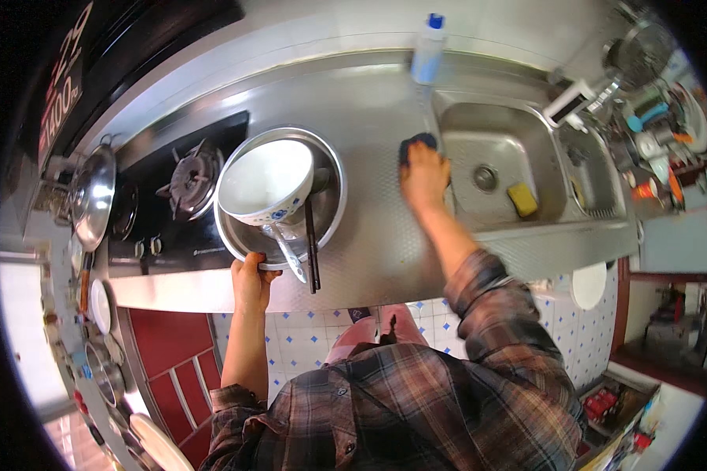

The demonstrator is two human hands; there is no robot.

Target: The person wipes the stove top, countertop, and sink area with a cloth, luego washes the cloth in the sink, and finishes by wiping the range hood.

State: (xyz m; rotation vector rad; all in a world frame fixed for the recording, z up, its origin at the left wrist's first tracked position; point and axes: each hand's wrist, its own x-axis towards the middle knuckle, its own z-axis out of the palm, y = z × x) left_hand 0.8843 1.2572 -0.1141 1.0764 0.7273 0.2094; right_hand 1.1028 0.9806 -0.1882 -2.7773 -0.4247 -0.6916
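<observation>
My left hand (pixel 252 281) grips the near rim of a metal basin (pixel 338 194), its fingers closed on the edge. Inside the basin a white bowl with blue flowers (pixel 271 179) leans tilted, beside a pair of dark chopsticks (pixel 312 253) and a spoon with a pale patterned handle (pixel 290 256). Part of a dark round thing shows behind the bowl. On the stainless steel countertop (pixel 377 224), left of the sink, my right hand (pixel 425 176) presses down on a dark cloth (pixel 418 141), which is mostly under the fingers.
A gas burner (pixel 193 176) is to the left, with a metal wok (pixel 94 197) beyond it. On the right, the sink (pixel 506 147) holds a yellow sponge (pixel 522 199). A blue-capped bottle (pixel 428 53) stands behind the counter's middle. Utensils and dishes crowd the far right.
</observation>
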